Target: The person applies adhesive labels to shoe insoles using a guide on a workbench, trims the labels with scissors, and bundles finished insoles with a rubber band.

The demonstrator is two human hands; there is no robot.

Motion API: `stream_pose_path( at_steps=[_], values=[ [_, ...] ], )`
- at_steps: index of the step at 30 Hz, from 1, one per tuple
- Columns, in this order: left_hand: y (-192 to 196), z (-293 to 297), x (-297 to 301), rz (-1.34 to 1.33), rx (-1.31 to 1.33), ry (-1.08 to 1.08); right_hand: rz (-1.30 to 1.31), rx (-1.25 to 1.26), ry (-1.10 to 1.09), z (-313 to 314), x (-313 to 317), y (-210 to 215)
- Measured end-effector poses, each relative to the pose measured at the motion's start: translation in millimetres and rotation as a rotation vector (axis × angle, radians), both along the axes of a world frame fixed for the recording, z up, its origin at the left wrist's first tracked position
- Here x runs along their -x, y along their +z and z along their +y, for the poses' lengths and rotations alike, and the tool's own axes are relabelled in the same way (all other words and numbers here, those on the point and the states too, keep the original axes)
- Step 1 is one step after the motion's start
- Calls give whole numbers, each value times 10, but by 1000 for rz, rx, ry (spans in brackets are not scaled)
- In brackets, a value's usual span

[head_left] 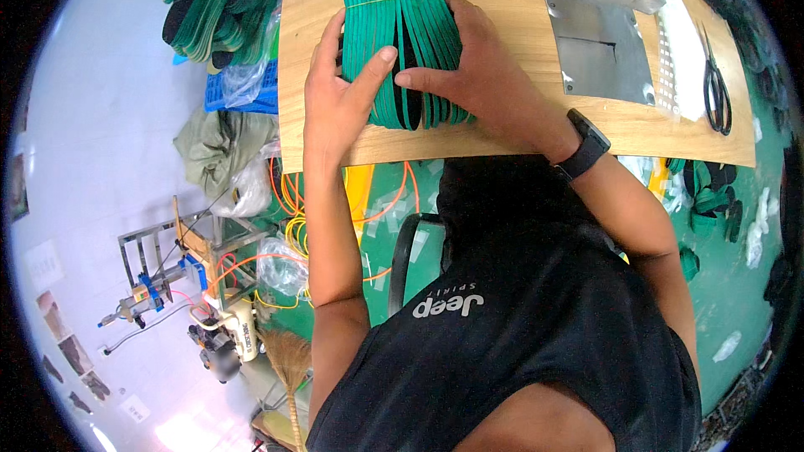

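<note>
A thick bundle of green and black shoe insoles [402, 33] stands on edge at the near side of the wooden table. A thin yellowish rubber band [394, 1] runs across it. My left hand [342, 88] grips its left side, thumb on top and fingers hidden behind the edge. From the right, my right hand [486, 67] wraps around it, its thumb pointing in toward the middle. Between the two thumbs the insoles part, showing a dark gap. The far end of the bundle is cut off by the picture's top.
The wooden table [511, 130] carries a metal plate [599, 50] and black-handled scissors [716, 88] on the right. More insole stacks [201, 12] sit above a blue crate [243, 88] at left. Orange and yellow hoses [297, 226] and a broom [289, 356] are lower left.
</note>
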State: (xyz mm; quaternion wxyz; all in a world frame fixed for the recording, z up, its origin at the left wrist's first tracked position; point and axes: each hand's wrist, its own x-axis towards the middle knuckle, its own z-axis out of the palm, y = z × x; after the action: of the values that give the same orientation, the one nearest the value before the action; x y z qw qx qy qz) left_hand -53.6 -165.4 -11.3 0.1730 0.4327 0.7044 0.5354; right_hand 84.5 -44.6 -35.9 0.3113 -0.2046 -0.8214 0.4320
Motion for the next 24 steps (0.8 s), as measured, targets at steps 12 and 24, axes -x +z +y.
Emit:
stream_pose_path(
  at_steps=[12,24],
  values=[
    [2,24,-117,-13,-9,63,38,-107,120,343,-49,65],
    [282,151,173,692,265,35,-182,-426,89,477,-125,337]
  ],
)
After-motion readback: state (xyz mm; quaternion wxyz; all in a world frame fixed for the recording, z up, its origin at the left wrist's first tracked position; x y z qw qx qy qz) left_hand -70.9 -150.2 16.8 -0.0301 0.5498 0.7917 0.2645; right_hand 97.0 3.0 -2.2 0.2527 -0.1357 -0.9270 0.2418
